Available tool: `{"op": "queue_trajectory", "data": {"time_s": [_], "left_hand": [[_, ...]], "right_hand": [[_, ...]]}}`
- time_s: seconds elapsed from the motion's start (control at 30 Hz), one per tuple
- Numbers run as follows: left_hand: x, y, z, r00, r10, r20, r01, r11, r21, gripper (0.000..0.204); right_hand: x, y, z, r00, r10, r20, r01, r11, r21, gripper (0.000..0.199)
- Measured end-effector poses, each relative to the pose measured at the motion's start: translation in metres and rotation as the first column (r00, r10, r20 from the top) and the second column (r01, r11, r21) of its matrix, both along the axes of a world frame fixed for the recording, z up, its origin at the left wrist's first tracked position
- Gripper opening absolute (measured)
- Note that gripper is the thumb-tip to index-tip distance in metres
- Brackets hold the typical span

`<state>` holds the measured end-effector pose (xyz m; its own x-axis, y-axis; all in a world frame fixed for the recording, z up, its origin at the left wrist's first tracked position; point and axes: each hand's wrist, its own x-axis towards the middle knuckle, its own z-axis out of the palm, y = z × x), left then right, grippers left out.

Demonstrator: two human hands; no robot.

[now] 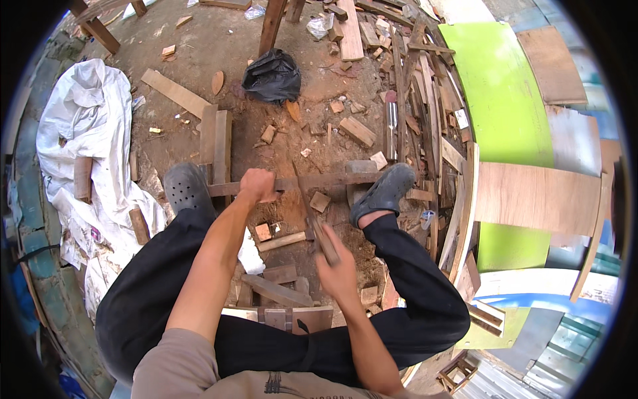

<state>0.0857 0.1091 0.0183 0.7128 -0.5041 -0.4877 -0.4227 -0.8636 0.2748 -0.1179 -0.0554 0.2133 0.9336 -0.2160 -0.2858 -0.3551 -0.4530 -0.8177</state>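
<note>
A narrow brown wood strip (pixel 319 179) lies crosswise in front of me, its ends under or against my two grey clogs (pixel 385 193). My left hand (pixel 258 185) is closed around the strip, left of its middle. In my right hand (pixel 337 267) is the wooden handle of a hand saw (pixel 311 216). The thin blade runs away from me and crosses the strip just right of my left hand. Slight blur softens my right hand, and I cannot tell how deep the blade sits in the wood.
Short wood offcuts (pixel 359 132) litter the dirt ground. A black plastic bag (pixel 272 76) lies ahead, and a white sack (pixel 86 126) spreads at the left. Along the right are piled long boards (pixel 428 100) and a lime-green panel (pixel 502 93). A round stick (pixel 282 241) rests between my legs.
</note>
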Motion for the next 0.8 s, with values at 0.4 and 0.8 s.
{"op": "queue_trajectory", "data": {"time_s": [0.4,0.8], "left_hand": [[0.000,0.007,-0.006,0.999,-0.023,0.049,0.023,1.000,-0.005,0.049],[0.004,0.004,-0.001,1.000,0.000,0.030,0.000,1.000,-0.016,0.049]], "right_hand": [[0.008,0.011,-0.021,0.998,-0.067,0.005,0.067,0.994,0.086,0.059],[0.025,0.006,-0.010,0.995,-0.076,-0.059,0.080,0.995,0.054,0.059]]}}
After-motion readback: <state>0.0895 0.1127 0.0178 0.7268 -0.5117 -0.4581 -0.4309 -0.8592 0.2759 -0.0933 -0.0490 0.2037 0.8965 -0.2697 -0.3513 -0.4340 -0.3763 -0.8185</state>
